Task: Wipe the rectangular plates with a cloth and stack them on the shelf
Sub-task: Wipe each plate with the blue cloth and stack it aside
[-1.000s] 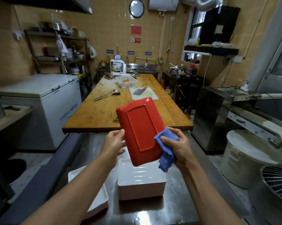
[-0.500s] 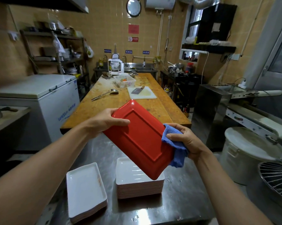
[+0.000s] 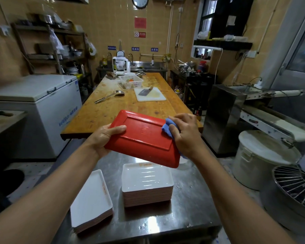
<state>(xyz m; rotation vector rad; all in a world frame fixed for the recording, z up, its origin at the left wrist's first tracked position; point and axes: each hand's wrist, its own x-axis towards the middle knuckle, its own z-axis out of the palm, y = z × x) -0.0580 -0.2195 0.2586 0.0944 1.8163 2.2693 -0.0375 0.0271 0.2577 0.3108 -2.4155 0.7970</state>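
While the left hand (image 3: 106, 138) clamps the red rectangular plate (image 3: 144, 138) by its near-left edge (underside up), its long axis runs rightward under the right hand (image 3: 185, 132), which is closed on the blue cloth (image 3: 166, 127) at the far-right corner.

A long wooden table (image 3: 130, 104) runs toward a yellow-tiled back wall (image 3: 113, 23) bearing a round clock (image 3: 140, 1). Left of the table stands a white chest freezer (image 3: 35, 106); beyond that, a cluttered metal rack (image 3: 55, 48). Right of the table, a window (image 3: 207, 16) admits daylight.
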